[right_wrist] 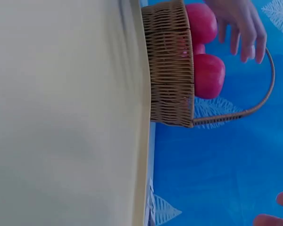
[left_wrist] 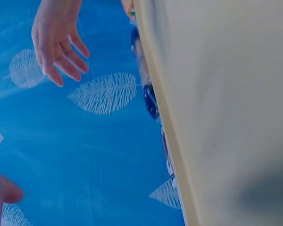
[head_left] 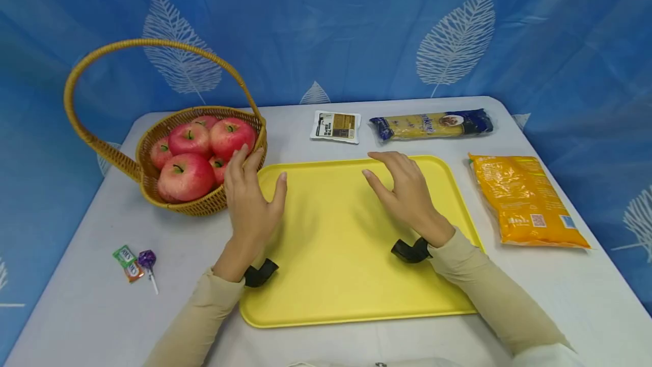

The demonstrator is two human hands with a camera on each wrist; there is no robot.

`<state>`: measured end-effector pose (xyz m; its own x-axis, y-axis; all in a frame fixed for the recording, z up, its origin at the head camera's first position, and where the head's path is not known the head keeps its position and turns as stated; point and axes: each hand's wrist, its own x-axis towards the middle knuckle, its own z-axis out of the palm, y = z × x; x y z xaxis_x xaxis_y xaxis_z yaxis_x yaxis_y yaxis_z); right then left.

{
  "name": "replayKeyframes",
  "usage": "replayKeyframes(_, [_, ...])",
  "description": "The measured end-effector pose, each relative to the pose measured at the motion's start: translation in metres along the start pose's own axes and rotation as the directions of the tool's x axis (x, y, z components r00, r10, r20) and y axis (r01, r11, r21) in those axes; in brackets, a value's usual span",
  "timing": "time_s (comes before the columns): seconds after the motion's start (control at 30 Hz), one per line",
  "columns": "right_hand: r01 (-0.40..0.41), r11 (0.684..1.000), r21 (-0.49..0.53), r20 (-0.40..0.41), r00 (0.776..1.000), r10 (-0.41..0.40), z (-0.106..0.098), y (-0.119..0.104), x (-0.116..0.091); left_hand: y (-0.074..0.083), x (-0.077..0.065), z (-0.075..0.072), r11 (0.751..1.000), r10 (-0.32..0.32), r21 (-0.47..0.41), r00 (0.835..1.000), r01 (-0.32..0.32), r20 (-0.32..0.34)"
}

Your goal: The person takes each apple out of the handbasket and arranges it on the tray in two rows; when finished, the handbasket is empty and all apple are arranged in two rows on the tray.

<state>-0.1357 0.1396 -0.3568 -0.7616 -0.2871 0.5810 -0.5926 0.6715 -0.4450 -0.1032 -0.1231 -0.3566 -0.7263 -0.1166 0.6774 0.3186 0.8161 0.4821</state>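
Observation:
Both hands hover above a yellow tray [head_left: 346, 293] in the head view, holding nothing. My left hand [head_left: 252, 205] is over the tray's left edge, fingers extended and thumb spread, its fingertips overlapping the rim of a wicker basket [head_left: 204, 207]. Several red apples [head_left: 185, 177] fill that basket, under its tall arched handle. My right hand [head_left: 404, 191] is above the tray's right half, fingers gently bent and thumb apart. In the left wrist view the right hand [left_wrist: 59, 42] shows with loose fingers; the right wrist view shows the left hand [right_wrist: 240, 26] beyond the apples [right_wrist: 209, 76].
Behind the tray lie a small white-and-brown packet [head_left: 336, 127] and a long blue-and-yellow pack [head_left: 432, 124]. An orange bag [head_left: 527, 200] lies to the right. At left are a purple lollipop [head_left: 147, 259] and two small wrapped sweets, one a green packet [head_left: 124, 255].

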Motion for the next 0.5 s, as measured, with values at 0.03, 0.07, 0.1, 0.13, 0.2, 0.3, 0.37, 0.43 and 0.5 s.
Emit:
replayKeyframes(0.03, [0.005, 1.0, 0.014, -0.006, 1.0, -0.005, 0.002, -0.001, 0.003, -0.002, 0.001, -0.003, 1.0, 0.001, -0.027, 0.998, -0.003, -0.058])
replayKeyframes(0.07, [0.01, 1.0, 0.025, -0.008, 1.0, -0.01, 0.005, -0.002, 0.005, -0.005, 0.003, -0.006, 0.998, -0.001, -0.059, 0.993, -0.006, -0.116])
replayKeyframes(0.1, [0.016, 0.999, 0.035, -0.007, 1.0, -0.016, 0.008, -0.004, 0.008, -0.007, 0.004, -0.01, 0.996, -0.01, -0.092, 0.983, -0.007, -0.181])
replayKeyframes(0.13, [0.023, 0.999, 0.041, -0.005, 1.0, -0.022, 0.011, -0.005, 0.01, -0.01, 0.006, -0.013, 0.992, -0.026, -0.123, 0.969, -0.005, -0.246])
replayKeyframes(0.2, [0.04, 0.998, 0.049, 0.001, 0.999, -0.04, 0.017, -0.009, 0.014, -0.014, 0.011, -0.02, 0.984, -0.065, -0.177, 0.925, -0.003, -0.375])
replayKeyframes(0.3, [0.069, 0.995, 0.067, 0.014, 0.997, -0.07, 0.029, -0.015, 0.019, -0.017, 0.018, -0.036, 0.962, -0.176, -0.269, 0.849, 0.042, -0.498])
replayKeyframes(0.37, [0.092, 0.992, 0.085, 0.022, 0.995, -0.094, 0.038, -0.02, 0.022, -0.019, 0.022, -0.049, 0.944, -0.261, -0.314, 0.809, 0.1, -0.527])
replayKeyframes(0.43, [0.116, 0.988, 0.099, 0.032, 0.992, -0.12, 0.046, -0.026, 0.025, -0.021, 0.023, -0.062, 0.921, -0.346, -0.344, 0.782, 0.18, -0.519])
replayKeyframes(0.5, [0.144, 0.983, 0.111, 0.037, 0.988, -0.149, 0.053, -0.033, 0.028, -0.028, 0.02, -0.071, 0.901, -0.415, -0.343, 0.764, 0.266, -0.495])
